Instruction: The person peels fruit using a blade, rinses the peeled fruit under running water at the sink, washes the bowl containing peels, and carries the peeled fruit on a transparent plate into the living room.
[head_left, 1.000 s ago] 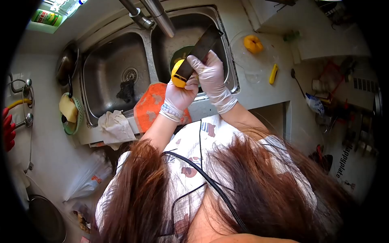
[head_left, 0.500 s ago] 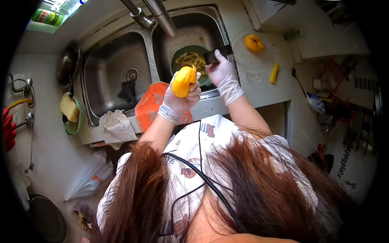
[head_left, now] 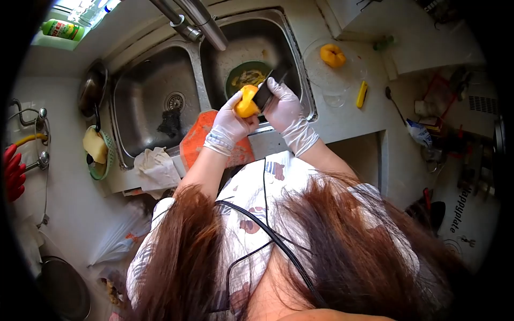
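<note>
My left hand [head_left: 231, 124], in a thin white glove, grips a smooth yellow-orange fruit [head_left: 246, 102] over the front edge of the right sink basin. My right hand [head_left: 282, 106], gloved the same way, is closed on a black knife [head_left: 263, 96]. Its dark blade lies against the right side of the fruit. Behind both hands, a green bowl [head_left: 229, 83] sits in the basin with yellowish peelings [head_left: 251, 74] inside. The hands cover part of the bowl's near side.
Another yellow fruit [head_left: 332, 55] rests on a clear plate [head_left: 317, 69] to the right, near a yellow-handled tool [head_left: 362, 94]. The faucet [head_left: 206, 27] reaches over the sink. An orange cloth [head_left: 198, 140] and a white rag [head_left: 155, 167] drape the front edge.
The fruit has moved slightly right and away from me. My right hand has turned the knife and brought its blade from beside the fruit up against it.
</note>
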The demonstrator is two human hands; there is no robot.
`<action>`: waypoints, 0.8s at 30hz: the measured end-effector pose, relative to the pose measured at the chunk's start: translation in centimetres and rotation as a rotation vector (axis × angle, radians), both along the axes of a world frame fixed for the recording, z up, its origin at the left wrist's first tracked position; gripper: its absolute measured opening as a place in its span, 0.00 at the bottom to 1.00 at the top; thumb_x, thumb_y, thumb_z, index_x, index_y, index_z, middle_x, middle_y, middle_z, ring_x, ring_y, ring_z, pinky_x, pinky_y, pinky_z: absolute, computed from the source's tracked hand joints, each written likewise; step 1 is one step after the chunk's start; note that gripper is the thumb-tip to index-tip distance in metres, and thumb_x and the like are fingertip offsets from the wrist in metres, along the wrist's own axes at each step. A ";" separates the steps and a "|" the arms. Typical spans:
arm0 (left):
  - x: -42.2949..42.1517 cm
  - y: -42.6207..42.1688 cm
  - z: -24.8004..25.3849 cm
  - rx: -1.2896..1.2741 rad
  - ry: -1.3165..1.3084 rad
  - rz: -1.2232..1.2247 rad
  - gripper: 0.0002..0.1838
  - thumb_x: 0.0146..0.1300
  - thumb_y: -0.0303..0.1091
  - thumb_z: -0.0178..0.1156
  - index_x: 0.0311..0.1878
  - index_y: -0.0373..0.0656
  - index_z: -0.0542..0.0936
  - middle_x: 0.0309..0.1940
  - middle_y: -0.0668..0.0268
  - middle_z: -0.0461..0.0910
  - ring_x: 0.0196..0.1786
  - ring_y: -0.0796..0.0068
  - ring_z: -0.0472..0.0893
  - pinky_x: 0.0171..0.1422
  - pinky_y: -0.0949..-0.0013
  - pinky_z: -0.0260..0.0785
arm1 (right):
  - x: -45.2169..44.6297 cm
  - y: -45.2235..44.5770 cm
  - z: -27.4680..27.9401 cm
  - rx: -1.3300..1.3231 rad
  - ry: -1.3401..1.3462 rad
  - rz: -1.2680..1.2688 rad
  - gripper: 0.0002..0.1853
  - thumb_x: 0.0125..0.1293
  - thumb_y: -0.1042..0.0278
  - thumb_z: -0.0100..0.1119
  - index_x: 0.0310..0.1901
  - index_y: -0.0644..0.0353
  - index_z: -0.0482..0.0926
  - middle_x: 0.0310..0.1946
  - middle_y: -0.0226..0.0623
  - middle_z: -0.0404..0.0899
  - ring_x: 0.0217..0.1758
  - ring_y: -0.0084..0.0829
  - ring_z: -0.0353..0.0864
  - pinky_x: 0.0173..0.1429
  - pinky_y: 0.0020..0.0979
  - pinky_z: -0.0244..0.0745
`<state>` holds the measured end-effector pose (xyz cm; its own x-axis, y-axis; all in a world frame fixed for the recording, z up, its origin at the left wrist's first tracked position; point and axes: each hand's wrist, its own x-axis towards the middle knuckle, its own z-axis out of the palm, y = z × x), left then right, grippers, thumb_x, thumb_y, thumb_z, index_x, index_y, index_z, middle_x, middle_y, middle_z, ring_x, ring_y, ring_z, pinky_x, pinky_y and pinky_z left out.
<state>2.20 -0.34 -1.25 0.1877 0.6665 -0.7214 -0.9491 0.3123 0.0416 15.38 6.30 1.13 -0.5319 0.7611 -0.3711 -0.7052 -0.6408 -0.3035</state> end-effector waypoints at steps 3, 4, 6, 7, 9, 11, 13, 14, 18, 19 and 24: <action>-0.1 0.0 -0.7 0.023 -0.034 -0.028 0.18 0.61 0.42 0.61 0.53 0.50 0.72 0.47 0.63 0.75 0.44 0.68 0.74 0.44 0.63 0.71 | 0.1 0.8 0.5 0.120 -0.249 -0.047 0.08 0.69 0.65 0.53 0.43 0.60 0.75 0.35 0.31 0.79 0.40 0.25 0.79 0.47 0.28 0.76; -0.2 -0.1 -1.0 0.024 -0.007 -0.044 0.19 0.61 0.41 0.61 0.53 0.50 0.71 0.48 0.63 0.74 0.45 0.68 0.75 0.44 0.63 0.71 | 0.4 1.2 0.6 0.180 -0.351 -0.058 0.08 0.68 0.64 0.54 0.42 0.60 0.75 0.35 0.30 0.79 0.38 0.24 0.80 0.43 0.26 0.77; -0.2 -0.3 -0.7 0.050 0.079 -0.025 0.20 0.62 0.40 0.60 0.55 0.49 0.70 0.49 0.63 0.74 0.47 0.67 0.75 0.45 0.62 0.72 | 1.2 1.9 1.9 0.384 -0.863 -0.039 0.07 0.67 0.65 0.57 0.39 0.59 0.76 0.34 0.28 0.80 0.33 0.18 0.78 0.34 0.21 0.74; -0.2 -0.3 -0.3 0.064 0.122 -0.015 0.20 0.62 0.40 0.60 0.55 0.49 0.70 0.49 0.63 0.74 0.48 0.67 0.75 0.46 0.61 0.72 | 1.3 2.1 1.4 0.438 -0.813 -0.021 0.07 0.67 0.66 0.58 0.41 0.60 0.76 0.34 0.28 0.80 0.33 0.18 0.78 0.36 0.21 0.74; 0.5 -0.3 0.9 0.170 0.357 -0.028 0.21 0.63 0.43 0.58 0.56 0.45 0.69 0.48 0.61 0.75 0.49 0.67 0.76 0.48 0.60 0.74 | 1.1 2.0 1.4 0.560 -0.801 0.035 0.09 0.67 0.67 0.58 0.43 0.62 0.76 0.36 0.30 0.80 0.35 0.19 0.77 0.40 0.22 0.74; 0.8 -0.4 1.8 0.209 0.486 -0.053 0.22 0.64 0.44 0.57 0.55 0.42 0.69 0.48 0.59 0.75 0.50 0.67 0.77 0.50 0.59 0.75 | 0.3 1.4 1.3 0.629 -0.741 0.093 0.10 0.66 0.69 0.58 0.45 0.66 0.76 0.37 0.32 0.81 0.37 0.20 0.77 0.46 0.23 0.73; 0.8 -0.4 2.2 0.184 0.514 -0.087 0.22 0.63 0.43 0.58 0.55 0.41 0.70 0.48 0.59 0.75 0.51 0.67 0.78 0.52 0.58 0.75 | -0.2 1.3 0.4 0.648 -0.645 0.098 0.10 0.66 0.70 0.59 0.44 0.67 0.77 0.37 0.33 0.81 0.38 0.20 0.77 0.45 0.23 0.73; 0.5 -0.7 2.2 0.242 0.513 -0.126 0.21 0.64 0.43 0.57 0.55 0.41 0.70 0.48 0.58 0.76 0.50 0.67 0.78 0.51 0.59 0.76 | -0.2 1.4 0.1 0.669 -0.624 0.115 0.10 0.65 0.70 0.59 0.44 0.67 0.77 0.36 0.33 0.81 0.37 0.20 0.77 0.45 0.23 0.74; -0.5 -1.8 2.1 0.458 0.481 -0.252 0.21 0.64 0.43 0.57 0.54 0.40 0.71 0.46 0.58 0.77 0.47 0.65 0.80 0.43 0.62 0.78 | -0.4 4.4 -0.5 0.592 -0.824 0.053 0.09 0.64 0.67 0.61 0.36 0.66 0.78 0.30 0.33 0.80 0.30 0.22 0.74 0.38 0.26 0.72; -0.5 -2.0 2.1 0.508 0.467 -0.275 0.21 0.64 0.44 0.56 0.54 0.40 0.71 0.45 0.59 0.78 0.46 0.65 0.80 0.41 0.63 0.79 | -0.3 5.5 -1.6 0.635 -1.013 -0.041 0.10 0.63 0.66 0.62 0.35 0.66 0.78 0.29 0.33 0.80 0.29 0.24 0.73 0.37 0.27 0.72; 0.1 -1.4 1.2 0.091 0.093 0.042 0.21 0.65 0.47 0.55 0.52 0.41 0.72 0.42 0.60 0.77 0.39 0.66 0.79 0.34 0.70 0.77 | -0.3 4.6 0.1 0.484 -0.922 -0.088 0.11 0.64 0.63 0.61 0.33 0.63 0.76 0.28 0.31 0.79 0.26 0.22 0.72 0.31 0.26 0.70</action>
<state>2.34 -1.77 -0.02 0.0936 0.7357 -0.6708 -0.9519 0.2636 0.1564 15.04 10.90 1.23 -0.1330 0.9590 -0.2504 -0.1075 -0.2652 -0.9582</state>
